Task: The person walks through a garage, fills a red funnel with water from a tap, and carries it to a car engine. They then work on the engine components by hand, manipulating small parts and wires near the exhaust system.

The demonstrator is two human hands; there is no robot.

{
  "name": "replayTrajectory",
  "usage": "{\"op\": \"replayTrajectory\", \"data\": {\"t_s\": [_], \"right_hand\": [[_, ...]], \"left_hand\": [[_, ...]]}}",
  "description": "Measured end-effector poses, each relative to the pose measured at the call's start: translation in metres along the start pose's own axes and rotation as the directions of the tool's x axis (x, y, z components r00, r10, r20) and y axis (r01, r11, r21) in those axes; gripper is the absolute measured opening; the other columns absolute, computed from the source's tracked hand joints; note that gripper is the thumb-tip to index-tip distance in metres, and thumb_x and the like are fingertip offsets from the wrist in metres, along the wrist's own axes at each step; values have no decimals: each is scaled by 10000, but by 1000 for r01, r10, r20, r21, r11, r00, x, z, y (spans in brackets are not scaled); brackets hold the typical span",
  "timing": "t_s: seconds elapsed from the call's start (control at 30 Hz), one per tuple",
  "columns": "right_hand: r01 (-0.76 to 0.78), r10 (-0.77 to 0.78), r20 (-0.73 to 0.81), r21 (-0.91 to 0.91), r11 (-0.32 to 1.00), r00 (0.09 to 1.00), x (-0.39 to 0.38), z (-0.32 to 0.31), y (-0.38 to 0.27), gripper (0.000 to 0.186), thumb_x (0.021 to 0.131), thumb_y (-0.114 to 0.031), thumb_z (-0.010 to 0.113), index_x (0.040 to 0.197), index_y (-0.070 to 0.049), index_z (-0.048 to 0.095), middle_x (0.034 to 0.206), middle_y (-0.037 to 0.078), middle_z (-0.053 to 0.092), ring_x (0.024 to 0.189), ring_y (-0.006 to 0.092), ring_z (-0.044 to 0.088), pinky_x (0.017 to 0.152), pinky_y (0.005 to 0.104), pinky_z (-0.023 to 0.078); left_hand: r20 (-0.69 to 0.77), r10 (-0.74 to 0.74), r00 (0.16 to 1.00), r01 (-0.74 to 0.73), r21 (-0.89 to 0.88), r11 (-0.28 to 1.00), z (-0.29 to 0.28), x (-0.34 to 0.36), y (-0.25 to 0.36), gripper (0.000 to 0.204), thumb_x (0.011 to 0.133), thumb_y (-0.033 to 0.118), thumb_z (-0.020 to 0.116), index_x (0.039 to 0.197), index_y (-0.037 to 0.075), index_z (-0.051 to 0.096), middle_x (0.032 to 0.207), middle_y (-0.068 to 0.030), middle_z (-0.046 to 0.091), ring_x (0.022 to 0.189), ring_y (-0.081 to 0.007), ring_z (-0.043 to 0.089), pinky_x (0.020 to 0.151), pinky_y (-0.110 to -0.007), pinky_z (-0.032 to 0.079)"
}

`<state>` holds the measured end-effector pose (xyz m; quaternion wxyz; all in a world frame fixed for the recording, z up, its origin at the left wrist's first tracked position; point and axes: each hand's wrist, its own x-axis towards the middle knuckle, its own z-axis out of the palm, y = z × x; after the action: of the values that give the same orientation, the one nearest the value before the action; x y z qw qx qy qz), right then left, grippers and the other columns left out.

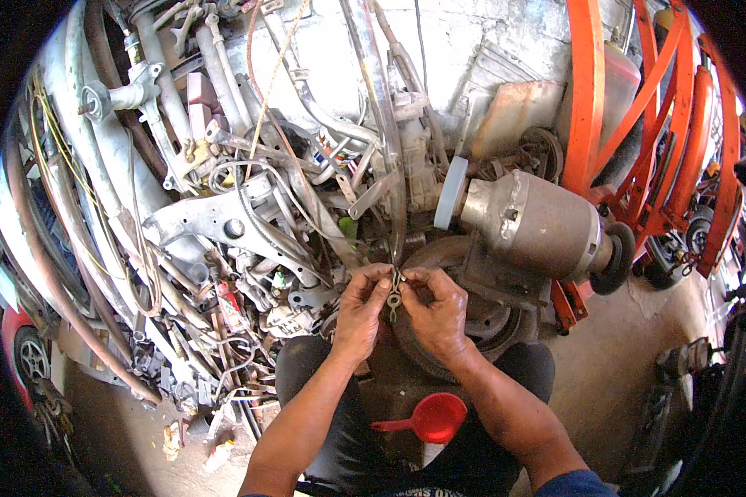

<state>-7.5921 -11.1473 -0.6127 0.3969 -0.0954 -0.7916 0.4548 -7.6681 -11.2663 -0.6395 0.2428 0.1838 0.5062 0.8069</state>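
Close together in front of my knees, my left hand and my right hand pinch a small metal piece with a ring between thumbs and fingertips. The piece hangs upright, with a round eye in its middle and thin prongs below. Its exact kind is too small to make out, and its upper end is partly covered by my fingers. Just beyond my right hand stands a bench grinder with a pale blue-grey wheel on its left side and a dark wheel on its right.
A red plastic dipper lies between my legs. Under the grinder is a round wheel-like base. Scrap metal parts, including a pale control arm, crowd the left side. Orange metal frames stand at the right. A red car shows far left.
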Motion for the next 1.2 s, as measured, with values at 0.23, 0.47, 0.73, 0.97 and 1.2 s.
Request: {"op": "replayTrajectory", "data": {"t_s": [0.23, 0.47, 0.73, 0.97, 1.2], "right_hand": [[26, -27, 15, 40, 999, 1000, 4, -3, -3, 167, 813, -44, 752, 972, -46, 701, 940, 131, 717, 854, 283, 712, 762, 358, 560], [12, -15, 49, 63, 998, 999, 3, -3, -10, 179, 812, -76, 772, 980, -48, 718, 933, 125, 725, 854, 268, 720, 752, 352, 565], [-3, 0, 58, 57, 998, 998, 3, -8, -16, 196, 823, -118, 773, 1002, -51, 731, 931, 128, 727, 854, 275, 723, 756, 359, 566], [75, -76, 24, 38, 996, 997, 5, -11, -20, 200, 813, -81, 795, 997, -28, 736, 868, 113, 723, 751, 171, 695, 664, 292, 541], [91, -94, 87, 43, 995, 992, 4, -12, -18, 206, 858, -128, 746, 1025, -10, 716, 942, 163, 710, 862, 318, 706, 750, 382, 559]], "left_hand": [[40, -13, 999, 6, 175, 984, 5, -6, 13, 370, 1046, 252, 524, 1326, 21, 595, 1308, -50, 603, 1185, -142, 540, 1056, -301, 382], [103, 89, 991, -78, -111, 991, -1, -1, 7, 402, 986, 189, 602, 1355, 31, 574, 1328, -77, 598, 1248, -201, 528, 1079, -357, 394], [187, 110, 976, -88, -119, 989, -5, 1, 12, 381, 984, 144, 610, 1354, 57, 587, 1307, -62, 607, 1222, -176, 546, 1074, -341, 398], [166, 116, 979, -92, -146, 985, -3, 0, 14, 372, 981, 167, 626, 1334, 53, 597, 1299, -63, 613, 1207, -183, 561, 1058, -336, 418], [175, 81, 981, -56, -142, 988, -4, -2, 18, 377, 971, 175, 642, 1327, 60, 597, 1289, -64, 619, 1213, -179, 555, 1054, -338, 417]]}}
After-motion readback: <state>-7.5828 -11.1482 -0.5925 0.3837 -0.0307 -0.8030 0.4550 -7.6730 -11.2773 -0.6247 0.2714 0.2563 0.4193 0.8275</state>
